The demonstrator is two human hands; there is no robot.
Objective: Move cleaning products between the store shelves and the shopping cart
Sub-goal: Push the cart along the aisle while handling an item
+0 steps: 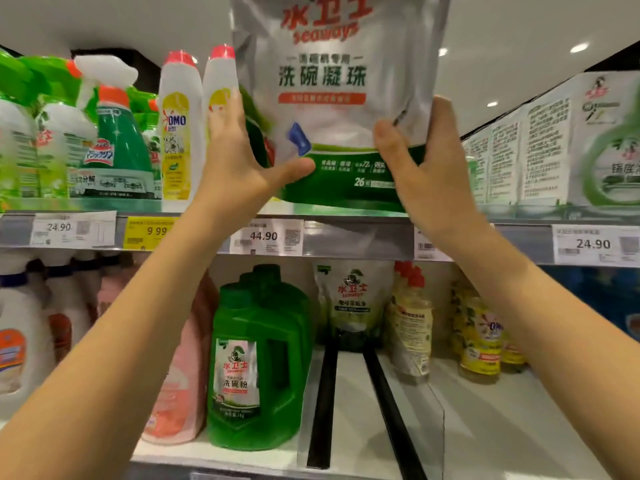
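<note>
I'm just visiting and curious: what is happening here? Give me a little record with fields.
Place: cleaning-products aisle in a store
Held item: silver and green pouch, level with the upper shelf
Left hand: grips pouch's lower left edge, thumb on front
Right hand: grips lower right edge, thumb on front
Below pouch: price tag reading 44.90 on that shelf's rail
Lower shelf: green jug, smaller pouch to its right
Cart: not in view

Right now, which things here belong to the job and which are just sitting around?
In the job: silver pouch, left hand and right hand gripping it, upper shelf.
Just sitting: green jug, spray bottle, OMO bottle, price tag.
</note>
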